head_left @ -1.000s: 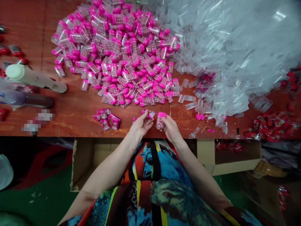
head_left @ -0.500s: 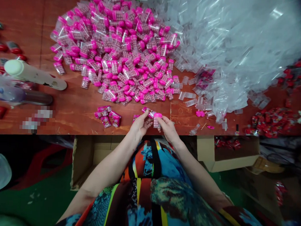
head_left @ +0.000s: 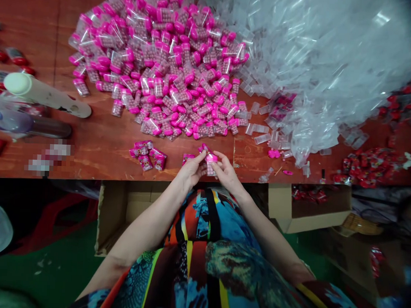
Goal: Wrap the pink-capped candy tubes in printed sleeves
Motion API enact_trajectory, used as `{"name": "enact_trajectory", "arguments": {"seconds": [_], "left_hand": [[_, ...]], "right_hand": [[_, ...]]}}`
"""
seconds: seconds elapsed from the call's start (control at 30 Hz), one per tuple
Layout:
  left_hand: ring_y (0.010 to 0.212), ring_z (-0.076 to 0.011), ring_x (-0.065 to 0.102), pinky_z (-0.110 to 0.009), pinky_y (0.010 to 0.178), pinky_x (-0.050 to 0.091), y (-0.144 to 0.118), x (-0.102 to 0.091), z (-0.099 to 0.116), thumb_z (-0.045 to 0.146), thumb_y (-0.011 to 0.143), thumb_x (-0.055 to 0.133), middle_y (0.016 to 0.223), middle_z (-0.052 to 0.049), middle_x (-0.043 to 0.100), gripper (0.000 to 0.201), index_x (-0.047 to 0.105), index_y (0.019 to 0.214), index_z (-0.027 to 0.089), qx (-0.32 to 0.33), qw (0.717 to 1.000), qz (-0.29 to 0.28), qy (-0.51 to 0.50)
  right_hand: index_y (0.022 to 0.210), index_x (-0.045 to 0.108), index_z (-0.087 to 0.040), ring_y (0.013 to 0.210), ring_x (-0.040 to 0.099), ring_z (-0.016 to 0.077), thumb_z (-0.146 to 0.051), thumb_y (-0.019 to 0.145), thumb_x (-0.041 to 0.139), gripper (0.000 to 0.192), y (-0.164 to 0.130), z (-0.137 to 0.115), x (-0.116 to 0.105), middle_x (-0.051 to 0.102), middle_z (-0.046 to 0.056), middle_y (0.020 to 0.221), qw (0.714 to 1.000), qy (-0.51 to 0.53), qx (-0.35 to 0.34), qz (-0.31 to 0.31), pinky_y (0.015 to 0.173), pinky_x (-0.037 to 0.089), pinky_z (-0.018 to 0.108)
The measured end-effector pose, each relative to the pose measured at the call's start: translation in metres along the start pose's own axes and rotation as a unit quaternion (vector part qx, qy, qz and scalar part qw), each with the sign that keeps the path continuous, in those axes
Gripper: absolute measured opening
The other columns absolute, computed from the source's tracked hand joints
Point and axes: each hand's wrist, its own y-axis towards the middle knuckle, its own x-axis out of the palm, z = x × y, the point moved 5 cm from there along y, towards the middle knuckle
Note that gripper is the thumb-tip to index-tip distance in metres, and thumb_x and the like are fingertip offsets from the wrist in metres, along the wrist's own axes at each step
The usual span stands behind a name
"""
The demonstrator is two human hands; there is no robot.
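Close to the table's front edge, my two hands meet around a small clear bottle (head_left: pixel 211 169) of pale pink beads with a pink cap. My right hand (head_left: pixel 227 173) pinches the bottle from its right side. In my left hand (head_left: pixel 191 169), thumb and fingers close on a printed pink wrapper (head_left: pixel 203 148), which now lies against the bottle's capped end. Whether the wrapper covers part of the cap I cannot tell. Another pink printed piece (head_left: pixel 188 158) lies partly behind my left hand. Further left rests a small group of pink printed packs (head_left: pixel 148 155).
A big heap of pink-capped bottles (head_left: pixel 167 76) covers the middle back. Clear plastic sleeves and bags (head_left: pixel 316 72) pile up at the right. Red packs (head_left: pixel 370 168) lie far right. A white cylinder (head_left: pixel 49 94) lies at left. Cardboard boxes (head_left: pixel 112 213) stand below the edge.
The pink wrapper has turned from lying sideways left of the bottle to standing more upright at its cap. Both hands stay together in nearly the same place.
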Motion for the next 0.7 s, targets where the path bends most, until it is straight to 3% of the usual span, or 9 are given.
{"name": "enact_trajectory", "arguments": {"seconds": [0.13,0.23,0.37,0.47,0.6,0.7], "left_hand": [[0.067,-0.0161,0.072,-0.027,0.07,0.062,-0.005,0.002,-0.005,0.024,0.114,0.08,0.079,-0.006,0.081,0.024,0.079,0.092,0.013,-0.001,1.0,-0.021,0.013],[0.066,-0.0164,0.072,-0.027,0.067,0.062,-0.009,0.004,-0.009,0.025,0.109,0.087,0.078,-0.007,0.081,0.025,0.08,0.09,0.012,-0.001,0.999,-0.036,0.019],[0.065,-0.0147,0.07,-0.026,0.065,0.061,-0.008,0.002,-0.007,0.028,0.11,0.086,0.077,-0.003,0.079,0.027,0.079,0.088,0.014,0.027,0.998,-0.047,0.01],[0.059,-0.0142,0.063,-0.027,0.059,0.057,-0.005,0.0,-0.006,0.037,0.109,0.086,0.072,-0.001,0.076,0.033,0.078,0.082,0.019,0.045,0.997,-0.06,0.01],[0.061,-0.0157,0.063,-0.031,0.064,0.059,-0.003,-0.006,-0.007,0.044,0.105,0.091,0.071,0.0,0.077,0.033,0.08,0.079,0.026,0.065,0.995,-0.076,0.029],[0.081,-0.0219,0.079,-0.035,0.075,0.065,-0.002,-0.009,-0.006,0.043,0.102,0.093,0.078,0.0,0.083,0.027,0.081,0.081,0.031,0.088,0.993,-0.064,0.055]], "right_hand": [[0.146,0.067,-0.028,0.093,0.074,0.0266,-0.05,0.096,0.087,0.058,0.001,-0.002,-0.001,0.075,0.003,0.094,1.0,-0.003,-0.023,0.001,0.088,0.064,0.043],[0.146,0.067,-0.03,0.095,0.075,0.0269,-0.045,0.096,0.089,0.057,0.002,-0.001,-0.001,0.075,0.002,0.093,0.999,-0.005,-0.032,-0.008,0.092,0.065,0.046],[0.167,0.055,-0.033,0.089,0.074,0.0265,-0.052,0.097,0.089,0.08,0.001,0.005,-0.001,0.074,0.001,0.092,1.0,0.007,-0.023,-0.001,0.078,0.062,0.042],[0.175,0.047,-0.032,0.071,0.068,0.023,-0.058,0.097,0.088,0.092,-0.004,0.011,0.006,0.073,0.0,0.091,0.999,0.033,0.009,-0.025,0.064,0.055,0.038],[0.176,0.042,-0.027,0.053,0.051,0.0167,-0.057,0.102,0.077,0.087,-0.007,0.013,0.014,0.072,-0.001,0.086,0.995,0.086,0.037,-0.04,0.056,0.045,0.035],[0.175,0.045,-0.029,0.063,0.058,0.0202,-0.05,0.102,0.078,0.083,-0.006,0.006,0.011,0.073,0.0,0.089,0.999,0.014,0.001,-0.031,0.059,0.048,0.034]]}}
